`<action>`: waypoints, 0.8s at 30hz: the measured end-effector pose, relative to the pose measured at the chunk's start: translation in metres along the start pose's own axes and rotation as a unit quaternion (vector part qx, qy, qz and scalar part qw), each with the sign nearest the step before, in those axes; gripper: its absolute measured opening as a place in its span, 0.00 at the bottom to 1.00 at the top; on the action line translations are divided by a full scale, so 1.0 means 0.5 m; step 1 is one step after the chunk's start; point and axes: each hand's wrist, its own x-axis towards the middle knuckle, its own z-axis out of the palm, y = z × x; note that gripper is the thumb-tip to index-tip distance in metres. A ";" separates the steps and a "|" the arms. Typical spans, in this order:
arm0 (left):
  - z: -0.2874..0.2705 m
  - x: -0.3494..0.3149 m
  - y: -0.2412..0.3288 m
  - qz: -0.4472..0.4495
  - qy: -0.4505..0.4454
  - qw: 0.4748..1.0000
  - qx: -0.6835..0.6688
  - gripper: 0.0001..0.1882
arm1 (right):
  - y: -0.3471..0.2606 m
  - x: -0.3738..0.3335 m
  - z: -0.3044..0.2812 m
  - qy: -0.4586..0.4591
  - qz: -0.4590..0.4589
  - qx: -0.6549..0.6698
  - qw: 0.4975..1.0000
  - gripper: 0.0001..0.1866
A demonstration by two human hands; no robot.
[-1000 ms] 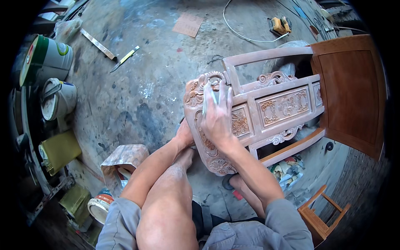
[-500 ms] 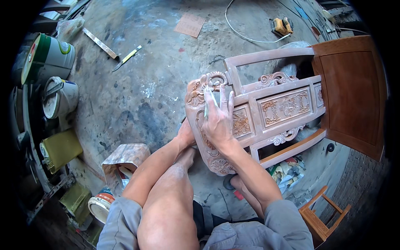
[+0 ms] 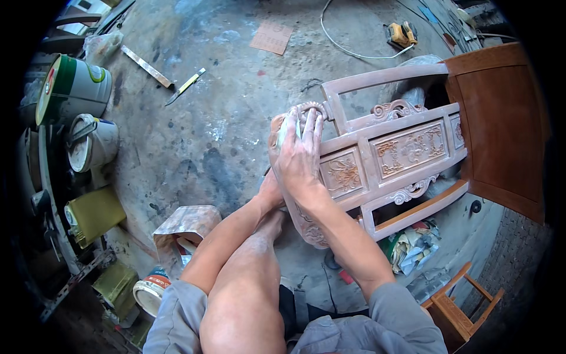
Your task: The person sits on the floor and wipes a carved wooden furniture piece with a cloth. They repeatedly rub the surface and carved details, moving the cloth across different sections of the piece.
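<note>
A carved wooden chair (image 3: 365,154), dusted whitish with brown showing in its carvings, lies tilted in front of me. My right hand (image 3: 299,158) lies over the carved end of its back, fingers stretched toward the scrolled ring (image 3: 312,107). Between its thumb side and the wood is a folded pale green sheet (image 3: 285,134), which looks like sandpaper. Beside my bent leg, my left hand (image 3: 271,190) grips the near left edge of the same end; its fingers are mostly hidden behind the wood.
Paint buckets (image 3: 76,88) and yellowish metal cans (image 3: 97,215) line the left side. On the concrete floor lie a utility knife (image 3: 186,87), a wooden strip (image 3: 146,66), a brown sheet (image 3: 271,36) and a corded yellow sander (image 3: 401,35). A small wooden stool (image 3: 463,307) stands lower right.
My right hand has slid left over the carved end, its fingers closer together, covering more of the carving. My left hand keeps its place at the edge. The whole view has shifted slightly.
</note>
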 end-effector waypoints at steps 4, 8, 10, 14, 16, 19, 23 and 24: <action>-0.016 0.006 0.009 -0.014 -0.009 1.000 0.005 0.37 | -0.013 -0.002 -0.011 0.012 -0.030 -0.021 0.999 0.35; -0.003 0.001 -0.003 0.016 -0.029 0.999 0.039 0.37 | -0.017 0.011 0.005 -0.010 -0.012 -0.036 0.999 0.35; 0.035 -0.004 -0.092 0.089 -0.012 0.988 0.123 0.36 | -0.034 -0.016 0.013 -0.001 -0.042 -0.046 0.998 0.34; 0.006 0.019 -0.006 0.009 -0.031 0.999 0.035 0.37 | -0.003 0.032 -0.028 0.024 -0.006 -0.014 1.000 0.33; 0.003 0.012 -0.022 -0.008 -0.012 0.999 0.031 0.37 | -0.010 0.022 -0.008 0.007 -0.031 0.004 0.999 0.35; 0.048 0.001 -0.117 0.023 0.031 0.999 0.031 0.36 | -0.031 -0.039 0.000 -0.027 -0.077 0.000 0.997 0.35; 0.000 0.007 -0.026 -0.034 -0.010 0.999 -0.010 0.38 | 0.000 0.003 -0.014 -0.009 -0.056 0.005 0.998 0.39; 0.007 0.005 -0.040 -0.028 -0.011 0.999 0.014 0.40 | -0.004 0.014 -0.012 -0.010 -0.052 0.010 0.999 0.40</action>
